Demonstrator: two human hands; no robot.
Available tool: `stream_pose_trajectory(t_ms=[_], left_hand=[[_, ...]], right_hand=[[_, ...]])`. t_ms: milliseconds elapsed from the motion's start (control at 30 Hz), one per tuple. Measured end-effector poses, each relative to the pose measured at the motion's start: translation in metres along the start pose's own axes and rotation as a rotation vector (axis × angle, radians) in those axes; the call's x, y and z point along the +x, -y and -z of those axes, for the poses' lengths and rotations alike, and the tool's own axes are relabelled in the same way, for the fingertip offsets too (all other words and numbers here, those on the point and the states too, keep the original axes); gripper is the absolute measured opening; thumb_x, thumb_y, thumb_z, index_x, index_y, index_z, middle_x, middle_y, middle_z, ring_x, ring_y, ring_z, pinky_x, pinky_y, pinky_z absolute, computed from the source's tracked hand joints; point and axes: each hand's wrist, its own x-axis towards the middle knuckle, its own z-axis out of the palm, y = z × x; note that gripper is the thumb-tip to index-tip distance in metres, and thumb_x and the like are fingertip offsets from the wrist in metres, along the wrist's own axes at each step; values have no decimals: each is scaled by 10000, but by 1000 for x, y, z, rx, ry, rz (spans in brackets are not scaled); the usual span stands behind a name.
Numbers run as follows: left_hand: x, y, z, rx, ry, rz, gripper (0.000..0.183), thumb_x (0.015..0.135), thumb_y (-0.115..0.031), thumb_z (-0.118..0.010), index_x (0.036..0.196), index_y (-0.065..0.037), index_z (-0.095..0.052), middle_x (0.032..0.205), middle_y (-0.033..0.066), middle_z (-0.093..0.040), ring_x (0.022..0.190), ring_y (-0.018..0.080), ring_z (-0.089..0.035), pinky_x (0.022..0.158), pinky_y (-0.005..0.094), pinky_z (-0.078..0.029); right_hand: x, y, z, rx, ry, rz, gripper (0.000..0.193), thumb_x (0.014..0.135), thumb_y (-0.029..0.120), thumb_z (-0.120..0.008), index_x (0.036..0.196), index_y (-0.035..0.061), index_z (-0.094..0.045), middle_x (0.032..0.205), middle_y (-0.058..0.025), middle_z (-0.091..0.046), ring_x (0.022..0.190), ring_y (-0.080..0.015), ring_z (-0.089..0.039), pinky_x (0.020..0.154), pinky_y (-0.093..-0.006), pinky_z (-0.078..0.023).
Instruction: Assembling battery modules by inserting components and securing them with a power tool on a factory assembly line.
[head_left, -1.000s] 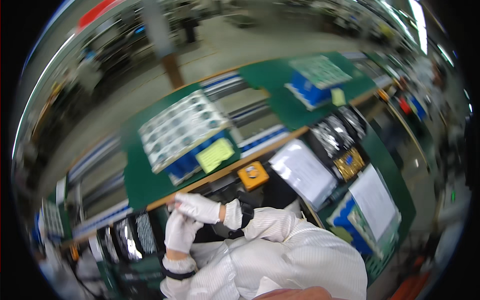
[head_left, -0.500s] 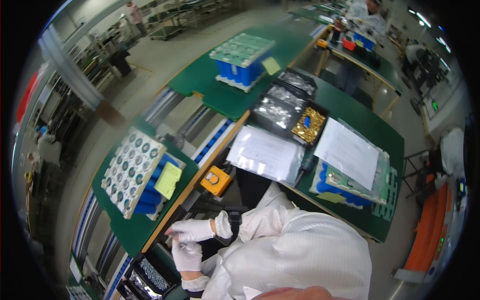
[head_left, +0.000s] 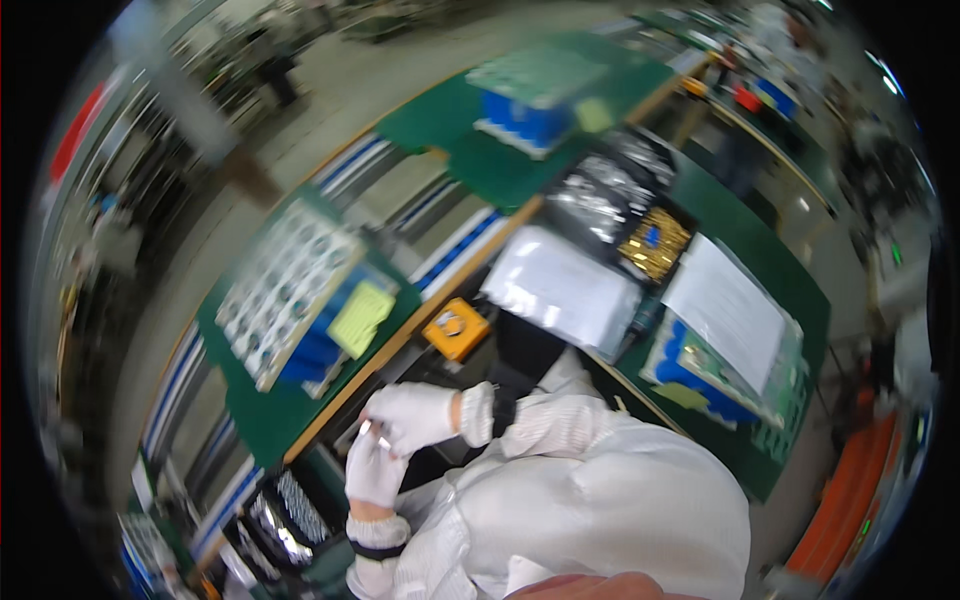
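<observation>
My left hand (head_left: 376, 474) and my right hand (head_left: 416, 416), both in white gloves with bare fingertips, meet in front of my body near the bench's edge. A small shiny silver piece (head_left: 376, 434) shows between their fingers; blur hides its exact kind. The left fingers close on it, while those of the right are curled together against it, and whether they grip it is unclear. Beyond them, on a green board, stands a battery module (head_left: 290, 290) with blue cells, a pale holder with round openings and a yellow note (head_left: 362, 318).
An orange button box (head_left: 456, 329) is fixed by the bench edge. Black bins (head_left: 290, 510) of metal parts stand at lower left. To the right are plastic-covered papers (head_left: 562, 285), a bin of gold-coloured parts (head_left: 655, 245) and another module (head_left: 700, 375). A further module (head_left: 530, 115) sits farther back.
The view has shifted, so the benches appear farther right and the picture is blurrier. My hands remain together, and the silver piece now shows between them.
</observation>
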Motion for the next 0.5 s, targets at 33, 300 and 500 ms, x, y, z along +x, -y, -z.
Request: stream_pose_trajectory(t_ms=[33,300,500], left_hand=[[4,-4,7,-11,33,-17,365,975,-180,-487,1298,-15,-453,1258,106,-552,1116,236,-569,902,404,-495],[23,-55,-68,208,9,-173,463,899,-159,-642,1259,68,-459,1223,188,-553,1109,304,-587,989,466,-494],[25,-99,-88,206,20,-287,449,891,-160,-653,1238,62,-476,1192,173,-573,1085,295,-607,903,410,-554]], right_hand=[[0,0,6,-25,-35,43,578,644,248,-780,1145,26,-599,1059,-173,-619,994,-339,-598,881,-398,-479],[0,15,30,-93,-512,-20,387,804,105,-706,1158,32,-567,1092,-143,-603,1004,-301,-595,874,-358,-476],[26,48,48,-136,-549,13,292,798,26,-684,1084,48,-629,1023,-110,-639,929,-248,-618,821,-322,-478]])
